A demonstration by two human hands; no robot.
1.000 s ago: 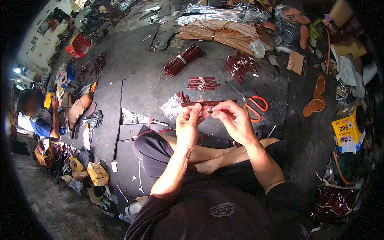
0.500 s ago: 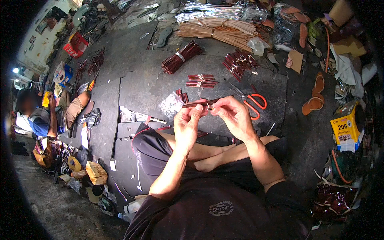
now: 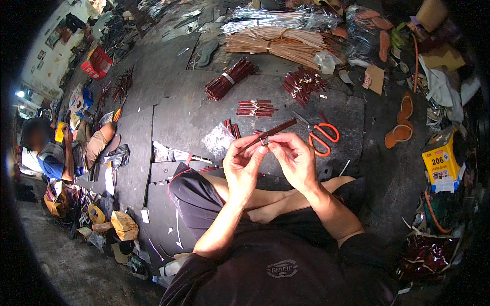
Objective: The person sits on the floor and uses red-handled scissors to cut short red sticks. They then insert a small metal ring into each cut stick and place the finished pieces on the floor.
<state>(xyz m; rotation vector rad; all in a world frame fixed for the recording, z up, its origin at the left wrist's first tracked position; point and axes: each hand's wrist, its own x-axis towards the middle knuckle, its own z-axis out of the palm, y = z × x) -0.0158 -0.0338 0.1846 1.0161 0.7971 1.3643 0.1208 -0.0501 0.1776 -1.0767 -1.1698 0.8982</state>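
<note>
One held strip (image 3: 279, 130) — one pair of scissors (image 3: 312, 127) — two strapped sandals (image 3: 402, 125)

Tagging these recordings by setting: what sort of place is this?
Likely a small workshop, perhaps for footwear, judging by the bundle of dark red strips, the orange-handled scissors and the pair of brown sandals.

dark red strip (image 3: 282, 127) is shining smooth and glossy | scissor blades (image 3: 302, 121) are looking metallic | orange handles (image 3: 337, 134) are showing smooth plastic | clear plastic bag (image 3: 215, 138) is glinting, crinkled | silver strips (image 3: 270, 20) are gleaming like metal | tan strips (image 3: 275, 42) are looking matt | floor sheeting (image 3: 178, 92) is looking matt and scuffed | black shirt (image 3: 240, 260) is showing matt cloth
</note>
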